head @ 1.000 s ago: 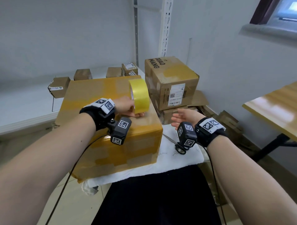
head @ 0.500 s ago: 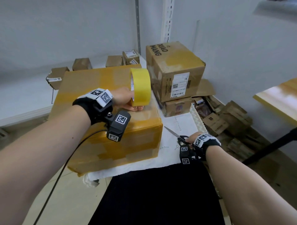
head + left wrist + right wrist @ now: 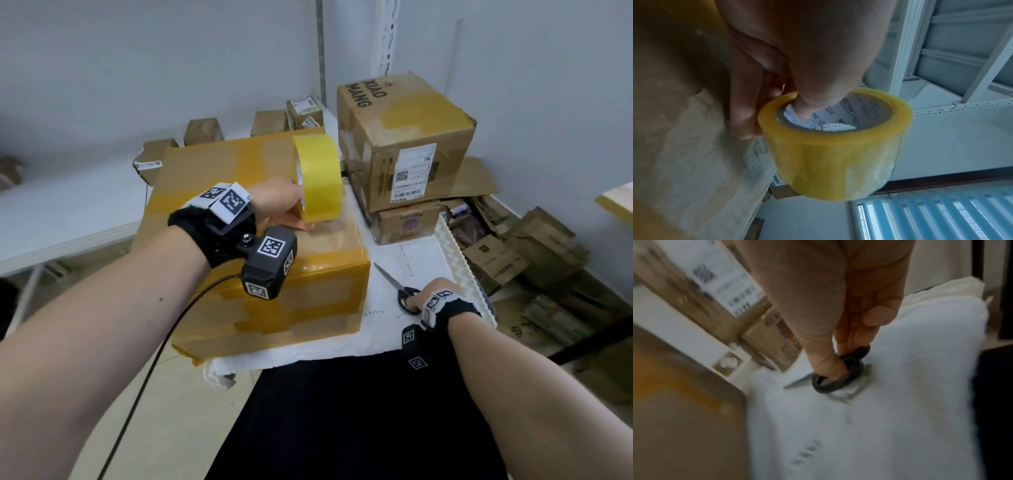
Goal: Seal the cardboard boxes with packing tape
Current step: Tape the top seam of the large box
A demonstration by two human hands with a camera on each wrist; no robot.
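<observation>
A large cardboard box (image 3: 239, 274) wrapped in yellowish tape lies on a white cloth (image 3: 394, 329) in front of me. My left hand (image 3: 281, 205) holds a roll of yellow packing tape (image 3: 320, 181) on edge over the box's top, thumb inside the core (image 3: 812, 104). To the right of the box, my right hand (image 3: 424, 298) has its thumb and fingers pushed into the black handle rings of the scissors (image 3: 397, 286) lying on the cloth; the rings (image 3: 838, 376) show clearly in the right wrist view.
A brown box with a shipping label (image 3: 404, 137) is stacked on a smaller box (image 3: 407, 221) right of the taped one. Small boxes (image 3: 202, 132) sit along the back shelf. Flattened cardboard (image 3: 513, 253) is piled at the right by the wall.
My right hand dropped from beside the box down to the scissors on the cloth and slid its fingers into the handles. The left hand kept the tape roll on the box.
</observation>
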